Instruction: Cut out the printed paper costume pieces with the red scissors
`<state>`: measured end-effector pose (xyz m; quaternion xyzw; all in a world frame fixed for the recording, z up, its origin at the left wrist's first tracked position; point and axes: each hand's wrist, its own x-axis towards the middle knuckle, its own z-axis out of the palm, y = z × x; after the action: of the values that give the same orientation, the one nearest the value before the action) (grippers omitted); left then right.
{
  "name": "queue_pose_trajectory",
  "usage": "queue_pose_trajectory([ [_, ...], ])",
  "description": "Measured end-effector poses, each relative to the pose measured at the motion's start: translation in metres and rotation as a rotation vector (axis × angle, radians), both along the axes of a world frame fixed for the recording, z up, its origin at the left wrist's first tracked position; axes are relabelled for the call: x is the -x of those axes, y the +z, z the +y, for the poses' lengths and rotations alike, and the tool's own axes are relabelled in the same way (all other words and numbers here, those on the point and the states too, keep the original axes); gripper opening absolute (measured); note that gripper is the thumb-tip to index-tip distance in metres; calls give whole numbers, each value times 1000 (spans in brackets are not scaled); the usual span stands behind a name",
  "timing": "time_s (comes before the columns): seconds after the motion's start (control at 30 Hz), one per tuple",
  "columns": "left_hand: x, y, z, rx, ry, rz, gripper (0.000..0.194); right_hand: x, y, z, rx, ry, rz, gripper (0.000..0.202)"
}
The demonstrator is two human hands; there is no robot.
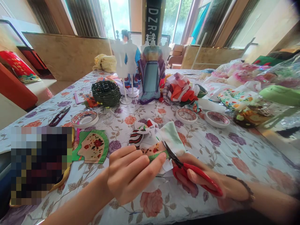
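In the head view, the left hand (131, 175), fingers curled and the index finger reaching forward, gripped a green-edged fabric piece (153, 153) printed with red flowers; its thumb was hidden. The right hand (208, 170) was closed around red-handled scissors (178, 162), their dark blades against the right edge of that piece; whether they bit into it could not be told. Just beyond the fingers, white cloth (172, 137) lay bunched on the flower-patterned worktop (197, 209). Left of the hands, a larger green-bordered cutout (93, 147) lay flat. Farther back stood a dark woven basket (106, 93), with a tape roll (87, 124) in front of it, and a dress form in a blue-and-purple robe (150, 78). Two more tape rolls (187, 121) lay to the right, side by side, near a heap of coloured cloth (180, 89).
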<state>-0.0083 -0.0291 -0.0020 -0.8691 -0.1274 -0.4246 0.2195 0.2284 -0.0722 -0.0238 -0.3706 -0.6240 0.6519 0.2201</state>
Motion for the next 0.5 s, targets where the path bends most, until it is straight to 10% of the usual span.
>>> queue_pose_trajectory([
  [0.2, 0, 2, 2, -3, -39, 6, 10, -5, -18, 0, -35, 4, 52, 55],
  [0.5, -1, -1, 2, -9, 18, -92, 9, 2, -1, 5, -99, 70, 73, 55],
])
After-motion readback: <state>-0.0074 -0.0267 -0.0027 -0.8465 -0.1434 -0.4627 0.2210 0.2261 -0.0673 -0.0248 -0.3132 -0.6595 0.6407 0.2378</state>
